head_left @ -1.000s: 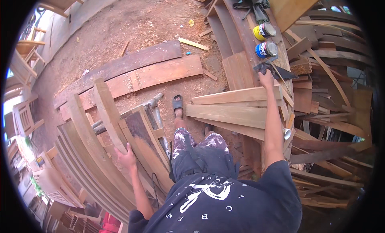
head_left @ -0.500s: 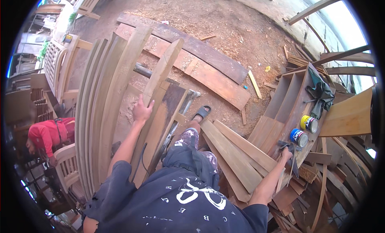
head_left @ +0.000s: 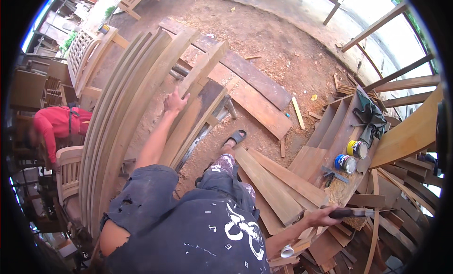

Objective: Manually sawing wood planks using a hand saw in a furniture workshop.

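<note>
My left hand [head_left: 175, 103] grips the edge of a long wooden beam [head_left: 204, 66], its thumb over the near end and its other fingers partly hidden. This beam lies beside several long curved planks [head_left: 137, 109] on my left. Low on the right, my right hand [head_left: 323, 217] is closed around a dark-handled tool [head_left: 342, 212] with a greyish far end; its exact kind is unclear. A try square [head_left: 335, 174] lies on the shavings-strewn bench just beyond that hand, next to a blue can [head_left: 345, 163] and a yellow can [head_left: 357, 149].
Flat boards [head_left: 269, 184] fan out by my sandaled foot [head_left: 239, 136]. Wide planks [head_left: 255, 104] lie on the shavings-covered ground ahead. Offcuts [head_left: 396, 231] pile up at lower right, near a white cup-like object [head_left: 287, 251]. A person in red [head_left: 61, 128] bends over at the left.
My right hand has left the try square's area and moved toward me, now with the dark-handled tool. My left hand stays on the beam while the view has shifted.
</note>
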`<state>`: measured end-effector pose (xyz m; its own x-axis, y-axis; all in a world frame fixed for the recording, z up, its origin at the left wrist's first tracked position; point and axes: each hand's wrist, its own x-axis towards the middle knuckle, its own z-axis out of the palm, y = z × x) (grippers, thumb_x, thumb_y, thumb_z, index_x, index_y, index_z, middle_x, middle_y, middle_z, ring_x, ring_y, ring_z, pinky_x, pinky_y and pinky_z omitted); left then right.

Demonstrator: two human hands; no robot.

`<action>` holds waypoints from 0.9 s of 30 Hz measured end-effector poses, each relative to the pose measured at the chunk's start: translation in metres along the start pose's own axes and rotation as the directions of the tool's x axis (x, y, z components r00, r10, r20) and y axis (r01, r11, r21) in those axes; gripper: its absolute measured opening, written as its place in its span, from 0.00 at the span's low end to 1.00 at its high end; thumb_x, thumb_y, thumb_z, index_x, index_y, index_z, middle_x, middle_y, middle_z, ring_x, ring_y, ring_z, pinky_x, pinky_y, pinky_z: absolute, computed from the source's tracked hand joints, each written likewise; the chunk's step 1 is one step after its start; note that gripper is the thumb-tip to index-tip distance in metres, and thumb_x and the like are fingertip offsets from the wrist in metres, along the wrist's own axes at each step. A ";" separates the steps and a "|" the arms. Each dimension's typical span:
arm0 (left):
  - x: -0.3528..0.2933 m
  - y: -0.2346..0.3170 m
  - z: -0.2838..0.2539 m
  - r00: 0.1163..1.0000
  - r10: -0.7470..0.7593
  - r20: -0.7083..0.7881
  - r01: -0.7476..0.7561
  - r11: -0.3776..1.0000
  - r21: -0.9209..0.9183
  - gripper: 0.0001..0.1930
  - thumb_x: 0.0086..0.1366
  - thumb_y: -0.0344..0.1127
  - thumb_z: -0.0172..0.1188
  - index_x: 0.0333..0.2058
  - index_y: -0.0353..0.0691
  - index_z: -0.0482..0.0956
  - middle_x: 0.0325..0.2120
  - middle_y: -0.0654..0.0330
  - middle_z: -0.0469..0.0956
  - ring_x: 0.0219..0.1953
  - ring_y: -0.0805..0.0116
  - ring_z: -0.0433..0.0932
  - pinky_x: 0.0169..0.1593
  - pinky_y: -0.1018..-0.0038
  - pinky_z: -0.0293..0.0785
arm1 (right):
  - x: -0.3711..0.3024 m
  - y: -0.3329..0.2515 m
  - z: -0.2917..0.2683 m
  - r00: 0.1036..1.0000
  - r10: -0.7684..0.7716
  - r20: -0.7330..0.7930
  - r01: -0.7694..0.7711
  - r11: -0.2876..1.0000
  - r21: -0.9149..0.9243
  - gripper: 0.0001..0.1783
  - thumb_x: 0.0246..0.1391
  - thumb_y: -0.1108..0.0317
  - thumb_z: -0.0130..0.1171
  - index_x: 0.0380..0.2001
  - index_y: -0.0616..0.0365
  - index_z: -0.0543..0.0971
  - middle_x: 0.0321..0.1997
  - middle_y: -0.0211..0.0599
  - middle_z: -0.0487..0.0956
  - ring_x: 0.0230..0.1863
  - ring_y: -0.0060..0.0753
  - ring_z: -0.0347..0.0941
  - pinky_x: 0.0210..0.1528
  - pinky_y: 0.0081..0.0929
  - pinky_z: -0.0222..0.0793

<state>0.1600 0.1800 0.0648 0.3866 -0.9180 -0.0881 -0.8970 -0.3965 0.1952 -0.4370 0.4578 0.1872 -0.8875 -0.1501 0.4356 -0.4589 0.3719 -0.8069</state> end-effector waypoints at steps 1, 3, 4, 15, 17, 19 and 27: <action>0.001 0.006 0.001 1.000 0.011 -0.018 -0.011 1.000 0.011 0.34 0.58 0.60 0.65 0.56 0.45 0.71 0.38 0.39 0.83 0.43 0.37 0.83 0.48 0.47 0.79 | -0.024 -0.010 -0.004 0.995 0.067 0.080 -0.071 0.996 0.046 0.33 0.61 0.66 0.60 0.62 0.76 0.63 0.58 0.58 0.73 0.53 0.52 0.75 0.53 0.42 0.75; -0.002 0.003 0.003 0.999 0.016 -0.036 -0.015 1.000 0.026 0.33 0.58 0.60 0.65 0.56 0.45 0.72 0.38 0.39 0.84 0.43 0.37 0.83 0.48 0.47 0.79 | -0.064 -0.010 -0.007 0.980 0.109 0.167 -0.110 0.994 -0.006 0.31 0.59 0.70 0.58 0.62 0.74 0.63 0.57 0.57 0.73 0.52 0.51 0.75 0.52 0.41 0.74; 0.001 0.004 0.005 0.999 0.018 -0.046 -0.016 1.000 0.025 0.33 0.58 0.60 0.65 0.55 0.45 0.71 0.38 0.39 0.84 0.43 0.37 0.83 0.48 0.47 0.79 | -0.080 -0.009 -0.006 0.983 0.089 0.160 -0.074 0.993 -0.097 0.31 0.58 0.72 0.56 0.62 0.73 0.63 0.56 0.56 0.73 0.51 0.49 0.76 0.51 0.40 0.74; 0.015 -0.014 0.002 0.994 0.020 0.103 -0.013 0.998 -0.069 0.45 0.57 0.62 0.66 0.67 0.43 0.63 0.41 0.35 0.82 0.46 0.36 0.82 0.51 0.48 0.79 | -0.198 -0.117 0.055 0.403 -0.019 0.915 -0.265 0.955 0.137 0.11 0.55 0.71 0.64 0.38 0.64 0.75 0.21 0.26 0.66 0.23 0.20 0.63 0.25 0.28 0.61; 0.026 -0.036 0.009 0.969 0.193 0.156 -0.162 0.968 -0.190 0.49 0.56 0.64 0.66 0.69 0.41 0.60 0.45 0.35 0.81 0.49 0.37 0.81 0.55 0.52 0.77 | -0.225 -0.145 0.078 0.335 -0.141 0.932 -0.180 0.961 0.210 0.13 0.54 0.70 0.66 0.38 0.63 0.75 0.20 0.32 0.69 0.21 0.24 0.65 0.25 0.31 0.62; 0.050 -0.053 0.011 0.936 0.290 0.202 -0.233 0.936 -0.264 0.47 0.56 0.64 0.67 0.67 0.42 0.64 0.44 0.38 0.82 0.49 0.41 0.82 0.54 0.54 0.77 | -0.249 -0.158 0.098 0.260 -0.199 0.945 -0.096 0.968 0.231 0.13 0.53 0.69 0.67 0.38 0.64 0.76 0.21 0.39 0.73 0.20 0.30 0.68 0.25 0.31 0.64; 0.098 -0.040 0.031 0.760 0.534 0.371 0.073 0.497 -0.865 0.45 0.58 0.56 0.68 0.68 0.51 0.56 0.67 0.57 0.59 0.66 0.61 0.61 0.68 0.65 0.55 | -0.282 -0.202 0.130 0.097 -0.229 0.969 -0.108 0.965 0.239 0.13 0.58 0.69 0.60 0.44 0.63 0.77 0.21 0.30 0.69 0.22 0.26 0.64 0.27 0.32 0.63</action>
<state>0.2270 0.1058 0.0181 -0.2644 -0.9080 -0.3250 -0.2321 -0.2671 0.9353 -0.0990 0.3054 0.1755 -0.0207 -0.9870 -0.1591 -0.3564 0.1560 -0.9212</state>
